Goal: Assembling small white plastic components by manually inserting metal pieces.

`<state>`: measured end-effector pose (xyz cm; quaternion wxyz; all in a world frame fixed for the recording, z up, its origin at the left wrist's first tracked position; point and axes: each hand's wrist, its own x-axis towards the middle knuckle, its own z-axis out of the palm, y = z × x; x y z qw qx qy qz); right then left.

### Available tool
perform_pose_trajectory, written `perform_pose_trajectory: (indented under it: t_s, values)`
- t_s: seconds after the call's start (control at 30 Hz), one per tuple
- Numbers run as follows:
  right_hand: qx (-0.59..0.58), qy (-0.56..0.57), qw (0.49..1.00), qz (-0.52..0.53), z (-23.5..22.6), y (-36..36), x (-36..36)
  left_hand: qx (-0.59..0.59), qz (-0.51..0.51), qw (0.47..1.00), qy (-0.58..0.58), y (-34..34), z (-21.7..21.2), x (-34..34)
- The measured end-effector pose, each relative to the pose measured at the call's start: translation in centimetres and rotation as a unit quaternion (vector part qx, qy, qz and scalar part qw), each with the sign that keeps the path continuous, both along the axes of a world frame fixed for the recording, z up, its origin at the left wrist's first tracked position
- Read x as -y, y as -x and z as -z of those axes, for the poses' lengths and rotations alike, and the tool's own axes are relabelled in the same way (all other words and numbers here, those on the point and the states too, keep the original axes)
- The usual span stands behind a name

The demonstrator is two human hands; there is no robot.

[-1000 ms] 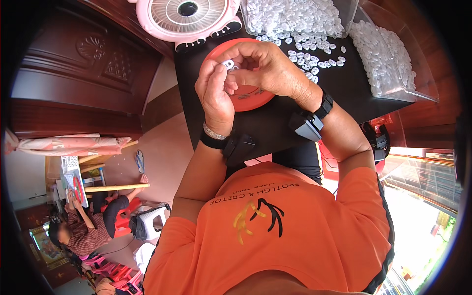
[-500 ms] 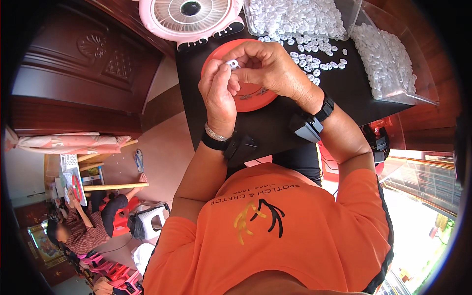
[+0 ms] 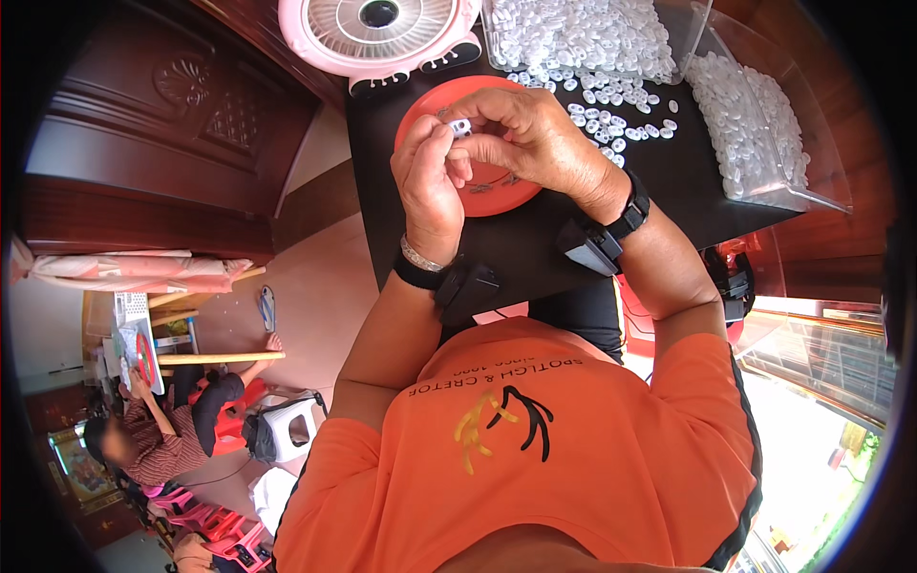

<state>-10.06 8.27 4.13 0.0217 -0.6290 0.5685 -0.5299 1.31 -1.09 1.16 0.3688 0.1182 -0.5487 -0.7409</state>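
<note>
Our left hand (image 3: 430, 191) pinches a white two-holed piece (image 3: 461, 127), likely to steady it; we cannot tell our right hand (image 3: 543, 143)'s grip.

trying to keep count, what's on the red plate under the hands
Near its lower edge, the red plate shows a few small dark shapes, too small to identify. The left hand and right hand hide much of the rest; anything beneath them can't be seen.

Held piece (image 3: 460, 127): white, dark spots
Loose pieces (image 3: 600, 120): white, dark spots
Plate (image 3: 499, 198): orange-red
Table (image 3: 693, 183): black
Fan (image 3: 330, 45): pale pink, black feet (image 3: 451, 56)
Shirt (image 3: 583, 430): orange, black-and-gold print (image 3: 519, 420)
Wristbands (image 3: 417, 275): black
Door (image 3: 143, 124): dark reddish brown
Cloth (image 3: 143, 273): pink and white, patterned
Co-worker's top (image 3: 172, 458): dark red, striped
</note>
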Motion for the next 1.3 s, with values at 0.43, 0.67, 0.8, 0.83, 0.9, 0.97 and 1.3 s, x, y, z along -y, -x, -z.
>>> perform_pose_trajectory:
  t_s: [0.43,0.67,0.8,0.83,0.9,0.97,1.3]
  values:
    - [-0.043,0.023,0.999,0.022,1.1,-0.2,0.5,0.002,-0.012,1.000,-0.012,0.1,-0.2,-0.3]
    - [-0.080,0.050,0.995,0.037,0.9,-0.3,0.5,-0.012,-0.015,1.000,0.000,0.1,0.0,-0.3]
    - [-0.071,0.027,0.997,0.023,0.7,0.2,0.6,-0.048,-0.013,0.999,0.006,0.4,0.5,-0.2]
    - [-0.071,0.016,0.997,0.021,0.7,0.3,0.6,-0.036,-0.015,0.999,-0.016,0.5,0.4,-0.2]
    - [-0.063,0.001,0.998,0.006,0.7,0.6,0.7,-0.025,-0.020,0.999,-0.033,0.6,0.5,0.0]
    - [-0.030,-0.006,0.999,0.016,0.8,0.6,0.7,-0.023,-0.016,0.999,-0.023,0.8,1.0,0.4]
    - [-0.077,0.048,0.986,0.140,-4.7,0.8,-2.0,-0.010,-0.032,0.999,0.005,0.5,0.7,0.4]
